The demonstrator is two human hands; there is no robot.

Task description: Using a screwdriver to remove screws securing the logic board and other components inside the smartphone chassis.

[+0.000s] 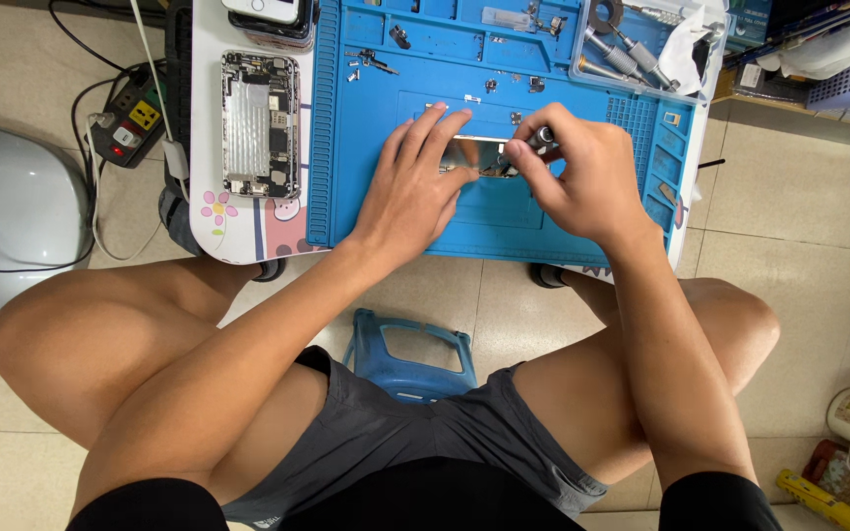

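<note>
My left hand (413, 187) presses flat on a small shiny metal phone part (479, 155) that lies on the blue repair mat (366, 206), its fingers spread over the part's left side. My right hand (577, 177) pinches a small screwdriver (541, 138) with a dark grey handle, its tip down on the part's right side. Both hands hide most of the part. Several tiny screws and brackets (371, 63) lie on the mat's far side.
An opened phone body (260, 124) with bare circuitry lies on the white table left of the mat. A clear tray (641, 44) of screwdriver handles stands at the back right. A power strip (130, 126) and cables are on the floor at left, a blue stool (410, 349) under me.
</note>
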